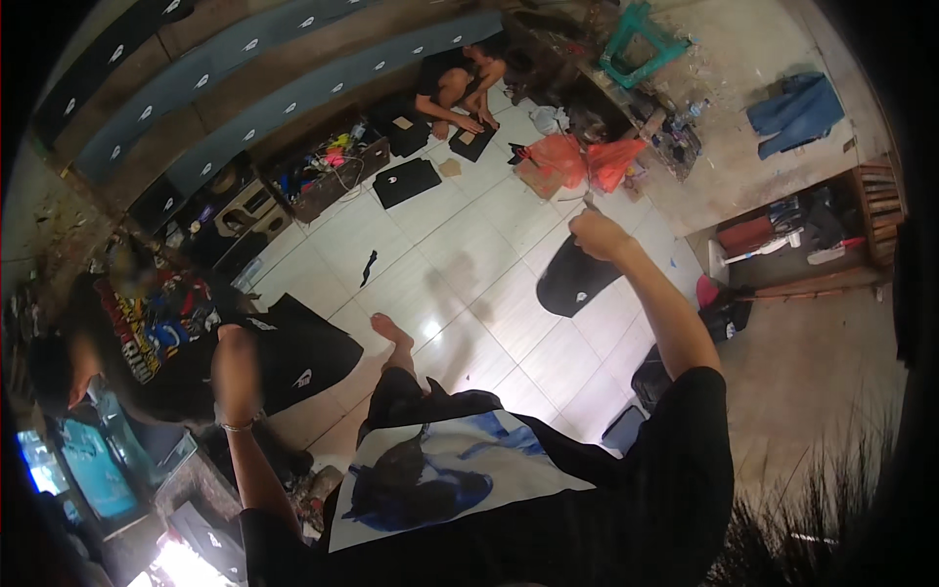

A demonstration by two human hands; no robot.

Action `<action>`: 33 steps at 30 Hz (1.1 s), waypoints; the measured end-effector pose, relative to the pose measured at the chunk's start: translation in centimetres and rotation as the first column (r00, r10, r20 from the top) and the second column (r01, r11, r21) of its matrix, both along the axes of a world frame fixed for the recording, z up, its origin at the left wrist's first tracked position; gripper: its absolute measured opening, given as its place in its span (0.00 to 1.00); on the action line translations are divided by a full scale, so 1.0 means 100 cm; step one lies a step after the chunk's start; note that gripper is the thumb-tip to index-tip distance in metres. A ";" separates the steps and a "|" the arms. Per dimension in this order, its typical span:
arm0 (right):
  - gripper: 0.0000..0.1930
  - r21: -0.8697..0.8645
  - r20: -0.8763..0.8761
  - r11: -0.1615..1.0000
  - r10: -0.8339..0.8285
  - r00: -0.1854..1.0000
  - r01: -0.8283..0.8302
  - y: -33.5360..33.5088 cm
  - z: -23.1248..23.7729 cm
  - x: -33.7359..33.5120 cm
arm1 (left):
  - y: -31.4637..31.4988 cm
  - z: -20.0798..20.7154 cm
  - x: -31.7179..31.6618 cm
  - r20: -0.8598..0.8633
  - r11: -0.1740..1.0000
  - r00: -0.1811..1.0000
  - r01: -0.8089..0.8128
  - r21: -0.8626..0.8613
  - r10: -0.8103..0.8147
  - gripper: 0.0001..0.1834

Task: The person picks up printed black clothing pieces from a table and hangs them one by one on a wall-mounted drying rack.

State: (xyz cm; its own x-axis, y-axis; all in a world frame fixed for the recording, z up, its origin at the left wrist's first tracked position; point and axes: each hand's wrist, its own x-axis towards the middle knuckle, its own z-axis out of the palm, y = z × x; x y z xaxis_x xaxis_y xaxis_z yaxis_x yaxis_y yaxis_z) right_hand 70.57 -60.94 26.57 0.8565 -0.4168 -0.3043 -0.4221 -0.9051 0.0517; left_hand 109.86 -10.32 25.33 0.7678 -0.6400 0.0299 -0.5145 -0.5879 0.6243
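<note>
The right forearm reaches up from about 4 o'clock with the elbow bent, ending near 2 o'clock, where the right hand [599,236] is drawn into a fist, fingers together. It is clamped on a black rounded piece [572,284] bearing a small white mark, which hangs below the knuckles at 3 o'clock over the tiled floor [514,338]. A small grey tip shows above the fist, too small to identify.

The left forearm rises almost upright from 7 o'clock, a bracelet [235,427] around its wrist. The left hand [235,374] lies between 8 and 9 o'clock, overlapping a black panel [311,354] with white marks that spreads out on its 3 o'clock side. Blur covers the fingers, so one cannot tell whether they close on the panel.

Beyond that hand, at 9 o'clock, is a person in a printed black shirt [161,318]. At 12 o'clock a co-worker [455,90] crouches, hands on a black sheet [475,145]. Orange bags [558,161] sit at 1 o'clock.
</note>
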 end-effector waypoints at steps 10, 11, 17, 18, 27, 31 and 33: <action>0.09 0.234 0.133 0.965 0.087 0.987 -0.117 -0.169 0.067 0.185 | -0.098 -0.060 0.112 0.445 0.955 0.887 -0.012 0.295 -0.126 0.19; 0.10 0.257 0.083 0.966 -0.051 0.995 0.028 -0.162 0.093 0.227 | -0.104 -0.049 0.120 0.571 0.941 0.809 -0.073 0.330 -0.137 0.20; 0.07 0.466 0.496 0.869 -0.101 0.862 -0.166 -0.136 0.240 0.428 | -0.114 -0.001 0.170 0.154 0.978 0.974 -0.183 0.100 0.167 0.17; 0.10 0.464 0.582 0.853 -0.088 0.808 -0.241 -0.151 0.254 0.460 | -0.115 0.009 0.174 0.175 0.969 0.965 -0.216 0.119 0.193 0.16; 0.16 0.575 0.818 0.536 -0.382 0.430 -0.618 -0.254 0.406 0.669 | -0.160 0.011 0.203 0.156 0.835 0.829 -0.549 0.039 0.538 0.14; 0.15 0.565 0.820 0.459 -0.408 0.402 -0.686 -0.307 0.397 0.763 | -0.197 0.030 0.221 0.146 0.799 0.797 -0.598 0.064 0.586 0.13; 0.15 0.593 0.799 0.451 -0.432 0.418 -0.667 -0.327 0.380 0.805 | -0.211 0.028 0.225 0.188 0.796 0.783 -0.605 0.007 0.593 0.13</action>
